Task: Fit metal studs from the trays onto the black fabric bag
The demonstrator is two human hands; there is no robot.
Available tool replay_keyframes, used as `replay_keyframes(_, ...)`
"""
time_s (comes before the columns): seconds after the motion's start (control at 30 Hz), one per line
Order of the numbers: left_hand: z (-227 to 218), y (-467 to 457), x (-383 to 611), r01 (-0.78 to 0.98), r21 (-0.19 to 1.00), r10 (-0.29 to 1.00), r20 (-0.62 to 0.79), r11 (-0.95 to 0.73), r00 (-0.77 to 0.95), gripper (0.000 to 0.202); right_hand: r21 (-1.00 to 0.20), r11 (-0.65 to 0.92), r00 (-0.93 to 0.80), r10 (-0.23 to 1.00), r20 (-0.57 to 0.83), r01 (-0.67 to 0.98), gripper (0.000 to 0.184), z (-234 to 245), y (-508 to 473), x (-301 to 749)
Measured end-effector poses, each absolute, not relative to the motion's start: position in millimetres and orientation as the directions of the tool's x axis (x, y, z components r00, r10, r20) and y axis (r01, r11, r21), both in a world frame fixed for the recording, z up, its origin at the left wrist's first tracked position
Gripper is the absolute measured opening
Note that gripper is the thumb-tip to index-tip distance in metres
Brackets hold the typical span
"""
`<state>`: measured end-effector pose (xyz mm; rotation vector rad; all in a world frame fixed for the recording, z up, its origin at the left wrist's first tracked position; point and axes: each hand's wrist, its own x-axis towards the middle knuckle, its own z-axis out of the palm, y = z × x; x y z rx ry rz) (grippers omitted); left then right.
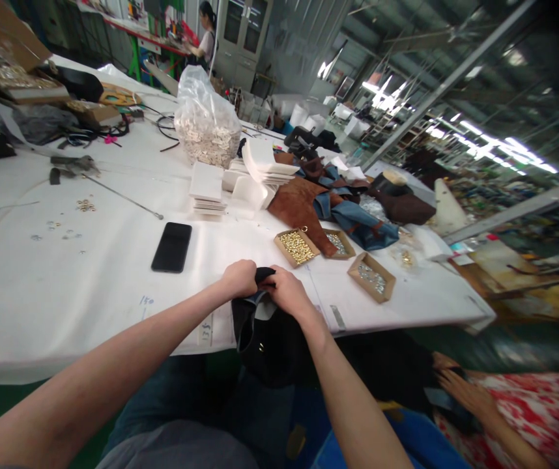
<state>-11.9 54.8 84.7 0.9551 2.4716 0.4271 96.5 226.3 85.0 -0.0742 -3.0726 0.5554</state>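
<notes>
A black bag-like piece (pixel 274 345) with a pale lining hangs over the table's front edge, its mouth towards me. Both hands grip its upper edge close together. My left hand (pixel 241 279) is closed on the left part of that edge. Beside it, my right hand (pixel 286 291) is closed on the right part, fingers curled over the black material. Two small gold-coloured fittings (pixel 260 347) show on the black side. The fingertips are partly hidden by the hands themselves.
A black phone (pixel 172 247) lies left of the hands. Cardboard trays of gold studs (pixel 296 247) and silver pieces (pixel 371 278) stand right. Behind are stacked white pads (pixel 208 189), a plastic bag of pieces (pixel 207 124) and brown suede (pixel 299 205). A co-worker's hands (pixel 468 391) are at lower right.
</notes>
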Motion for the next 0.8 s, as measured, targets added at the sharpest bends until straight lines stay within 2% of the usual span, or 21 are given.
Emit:
replay_keyframes(0.1,84.5,54.7,-11.6,0.545,0.434,0.686,-0.305,0.717,-0.66,0.041,-0.306,0.944,-0.992,0.124,-0.014,0.123,0.022,91.5,218.2,93.3)
replay_keyframes(0.23,86.0,54.4,-10.1,0.545,0.435,0.686,-0.298,0.717,-0.664,0.038,-0.268,0.945,-0.977,0.208,0.042,0.189,0.026,91.9,209.8,92.6)
replay_keyframes(0.4,88.5,54.0,-7.4,0.552,0.451,0.699,-0.284,0.701,-0.656,0.037,-0.269,0.942,-0.946,0.256,0.196,0.199,0.022,89.4,200.5,101.1)
replay_keyframes(0.57,93.5,53.4,-5.1,0.554,0.456,0.703,-0.277,0.697,-0.655,0.037,-0.18,0.967,-0.906,0.237,0.352,0.183,0.023,94.5,189.2,113.1)
replay_keyframes(0.63,94.9,53.6,-4.2,0.551,0.453,0.698,-0.278,0.701,-0.659,0.036,-0.151,0.961,-0.895,0.273,0.354,0.233,0.018,94.8,185.7,116.4)
replay_keyframes(0.8,94.9,52.8,-0.8,0.553,0.451,0.697,-0.264,0.701,-0.667,0.036,-0.15,0.898,-0.844,0.44,0.305,0.414,0.028,96.6,187.5,113.5)
